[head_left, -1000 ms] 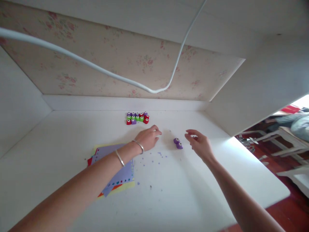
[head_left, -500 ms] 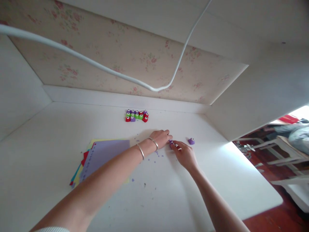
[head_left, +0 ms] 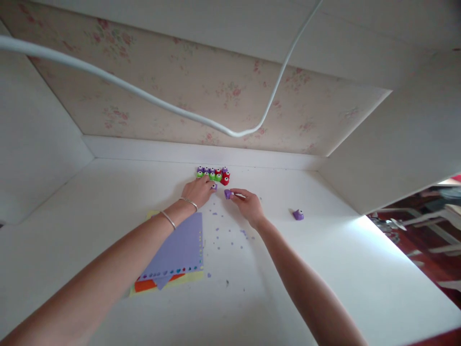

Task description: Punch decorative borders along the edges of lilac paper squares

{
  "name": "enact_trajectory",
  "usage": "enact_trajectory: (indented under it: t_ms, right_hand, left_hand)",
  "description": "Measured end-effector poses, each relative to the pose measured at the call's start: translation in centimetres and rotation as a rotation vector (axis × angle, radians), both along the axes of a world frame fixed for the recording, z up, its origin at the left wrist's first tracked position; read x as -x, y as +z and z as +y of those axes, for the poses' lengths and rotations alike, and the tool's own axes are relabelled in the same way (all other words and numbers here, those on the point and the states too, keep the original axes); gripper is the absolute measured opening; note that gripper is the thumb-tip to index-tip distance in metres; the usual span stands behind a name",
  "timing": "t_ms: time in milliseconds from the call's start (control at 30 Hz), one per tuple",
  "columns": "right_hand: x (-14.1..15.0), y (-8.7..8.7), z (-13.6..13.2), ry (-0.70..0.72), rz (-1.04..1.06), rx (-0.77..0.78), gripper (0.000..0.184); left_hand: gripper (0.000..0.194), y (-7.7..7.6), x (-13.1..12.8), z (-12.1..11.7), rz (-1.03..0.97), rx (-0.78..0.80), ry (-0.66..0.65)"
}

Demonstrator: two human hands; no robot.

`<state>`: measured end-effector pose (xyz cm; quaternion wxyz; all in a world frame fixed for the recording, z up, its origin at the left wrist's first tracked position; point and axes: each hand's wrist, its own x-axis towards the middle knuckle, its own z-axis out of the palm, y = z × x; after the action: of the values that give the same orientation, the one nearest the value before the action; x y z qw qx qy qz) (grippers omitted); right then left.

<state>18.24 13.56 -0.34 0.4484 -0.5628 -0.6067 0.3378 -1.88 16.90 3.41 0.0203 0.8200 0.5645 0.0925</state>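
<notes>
My left hand (head_left: 197,192) is at the front of a cluster of small craft paper punches (head_left: 212,176) in purple, green and red with white round buttons. Its fingertips are closed on a purple punch (head_left: 213,187) at the front of that cluster, and the hand hides part of the front row. Just to the right, my right hand (head_left: 248,205) pinches another purple punch (head_left: 228,194), tilted with its underside partly turned to the left. A third purple punch (head_left: 298,215) lies by itself farther right on the white tabletop (head_left: 266,283).
A stack of coloured paper (head_left: 180,245), purple on top with punched shapes along its edges, lies under my left forearm. Purple paper bits (head_left: 232,243) are scattered mid-table. A white cable (head_left: 144,98) hangs across in front of the flowered wall. A white panel (head_left: 396,144) stands at right.
The two purple punches that stood together have left their spot, and my hands now hold a purple punch each. Both hands have moved left and back to the cluster. The view has shifted somewhat.
</notes>
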Motion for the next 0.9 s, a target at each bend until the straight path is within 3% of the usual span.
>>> enact_trajectory:
  t_ms: [167, 400, 667, 800, 900]
  right_hand:
    - [1.5, -0.7, 2.2, -0.01, -0.151, -0.063, 0.018]
    - [3.0, 0.1, 2.9, 0.012, -0.421, -0.175, 0.02]
    - [4.2, 0.8, 3.9, 0.001, -0.611, -0.211, 0.017]
    - [4.2, 1.3, 2.8, -0.051, -0.683, -0.19, 0.018]
    - [1.8, 2.0, 0.8, -0.054, -0.713, -0.189, 0.018]
  left_hand:
    - [0.026, -0.5, -0.2, 0.7, 0.017, -0.018, -0.017]
    - [0.026, -0.8, -0.8, 1.7, 0.028, -0.023, 0.009]
    - [0.027, -0.3, -0.4, 0.8, 0.05, -0.039, 0.024]
    - [0.028, -0.1, -0.5, 0.9, 0.058, -0.045, 0.033]
    - [0.028, -0.1, -0.6, 1.4, 0.062, -0.046, 0.039]
